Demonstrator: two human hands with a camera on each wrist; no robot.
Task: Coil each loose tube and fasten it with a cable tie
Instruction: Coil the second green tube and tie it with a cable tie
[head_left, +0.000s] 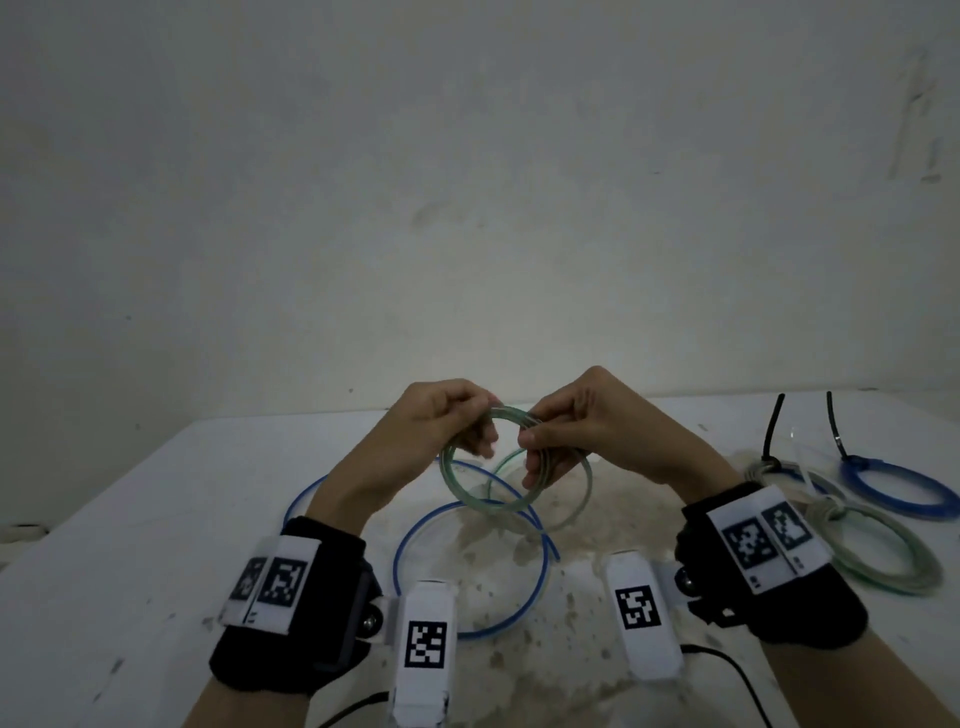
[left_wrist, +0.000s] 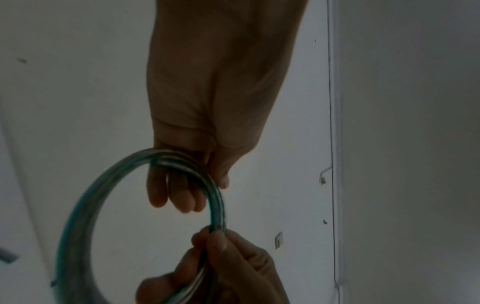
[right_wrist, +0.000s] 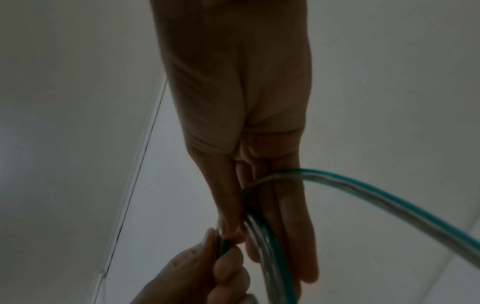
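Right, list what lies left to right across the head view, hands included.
Left hand → green-tinted clear tube coil held up → right hand → grey tied tube coil → blue tied tube coil on the table.

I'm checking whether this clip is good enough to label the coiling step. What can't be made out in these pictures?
- Head view: where the green tube is gripped, covered by the left hand and right hand.
- Head view: how the finished coils at right are fastened; too small.
- Left wrist view: the tube's lower loop, cut off by the bottom edge.
- Right wrist view: dark and blurred; the tube's free end runs out of frame.
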